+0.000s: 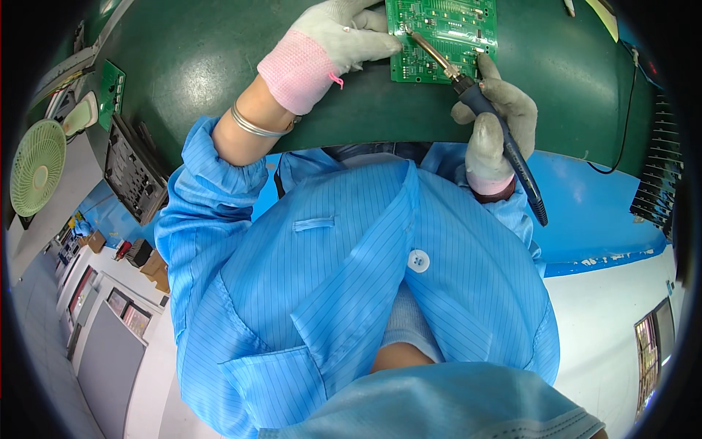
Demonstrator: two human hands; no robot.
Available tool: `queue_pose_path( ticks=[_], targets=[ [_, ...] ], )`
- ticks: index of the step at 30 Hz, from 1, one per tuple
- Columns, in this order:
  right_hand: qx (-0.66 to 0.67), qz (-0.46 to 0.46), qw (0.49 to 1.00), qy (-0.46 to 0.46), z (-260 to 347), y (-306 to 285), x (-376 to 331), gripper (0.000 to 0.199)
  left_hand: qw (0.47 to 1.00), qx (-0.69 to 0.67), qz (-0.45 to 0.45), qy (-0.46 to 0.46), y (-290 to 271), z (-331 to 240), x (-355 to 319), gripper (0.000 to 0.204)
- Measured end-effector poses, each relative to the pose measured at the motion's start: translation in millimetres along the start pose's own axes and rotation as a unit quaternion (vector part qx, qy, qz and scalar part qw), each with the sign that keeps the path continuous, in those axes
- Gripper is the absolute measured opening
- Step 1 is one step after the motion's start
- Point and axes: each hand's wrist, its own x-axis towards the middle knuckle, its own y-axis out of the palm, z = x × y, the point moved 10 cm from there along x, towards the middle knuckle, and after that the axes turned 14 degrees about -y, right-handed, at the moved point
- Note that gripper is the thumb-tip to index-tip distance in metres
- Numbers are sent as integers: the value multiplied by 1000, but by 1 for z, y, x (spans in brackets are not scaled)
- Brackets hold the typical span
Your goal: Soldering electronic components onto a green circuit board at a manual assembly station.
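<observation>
A green circuit board [446, 55] lies at the top of the view, its far edge cut off by the frame. My left hand [355, 36], in a pale glove with a pink cuff, is at the board's left edge. One fingertip overlaps that edge, and the other fingers are partly cut off or hidden. My right hand [508, 117], gloved too, is closed around the dark blue handle of a soldering iron [477, 99]. The iron slants up and left, its metal tip at a shiny spot near the board's upper left. One right finger touches the board's lower right corner.
A dark green tabletop [219, 58] carries the board. Another green board [111, 91] and a dark tray of parts [131, 168] are at the left, near a green fan [38, 168]. A black cable [630, 124] and a dark finned rack [656, 175] are at the right.
</observation>
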Motion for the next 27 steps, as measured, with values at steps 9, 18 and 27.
queue_pose_path(
  ticks=[9,18,27],
  targets=[
    [7,6,1000,5,-4,-2,-3,57,996,72,-32,-28,-5,0,-2,63],
    [-12,6,999,-45,3,-1,0,53,997,55,-47,-42,-7,5,1,66],
    [-24,5,1000,-9,3,2,2,63,996,57,-49,-38,-9,7,0,62]
  ],
)
